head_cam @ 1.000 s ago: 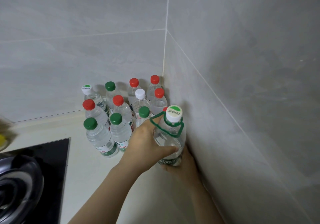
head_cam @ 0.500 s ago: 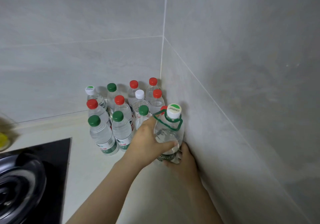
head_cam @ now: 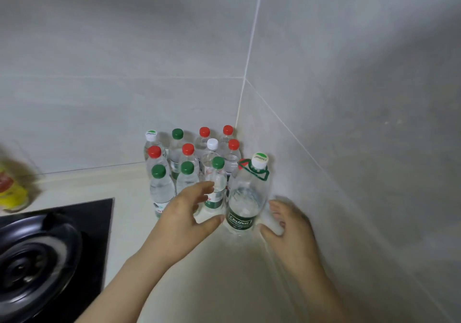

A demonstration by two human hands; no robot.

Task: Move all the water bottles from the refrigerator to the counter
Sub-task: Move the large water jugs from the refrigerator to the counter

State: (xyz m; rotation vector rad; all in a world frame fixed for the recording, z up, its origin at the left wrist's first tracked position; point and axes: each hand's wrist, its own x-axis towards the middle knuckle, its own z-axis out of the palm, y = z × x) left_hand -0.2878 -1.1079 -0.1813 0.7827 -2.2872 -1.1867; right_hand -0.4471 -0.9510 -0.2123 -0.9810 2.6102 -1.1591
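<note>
A large water bottle (head_cam: 245, 198) is standing upright on the pale tabletop (head_cam: 237, 272), tucked into the corner just beside the right-hand wall (head_cam: 349, 123). It is wearing a white cap (head_cam: 259, 160) and a green carry ring (head_cam: 265, 176) round its neck, and a dark green label is wrapping its lower part. The left hand (head_cam: 184, 220) is hovering to the left of it with fingers spread wide and holding nothing; its thumb tip is lying right at the edge of the label, though whether it is touching cannot be told. The right hand (head_cam: 291, 225) is sitting between the bottle and the wall, its fingers loosely bent and gripping nothing; motion blur is hiding whether they are brushing the bottle's side. Behind and to the left of the large bottle, a cluster of smaller bottles (head_cam: 162, 190) is standing in close rows against the back wall (head_cam: 124, 73), showing red, green and white caps. The spread fingers of the left hand are reaching in front of the nearest of them. At the lower left a black cooktop (head_cam: 97, 223) is lying set into the tabletop, with a dark pan (head_cam: 32, 255) resting on it. A blurred yellow container (head_cam: 12, 193) is standing at the far left edge.
</note>
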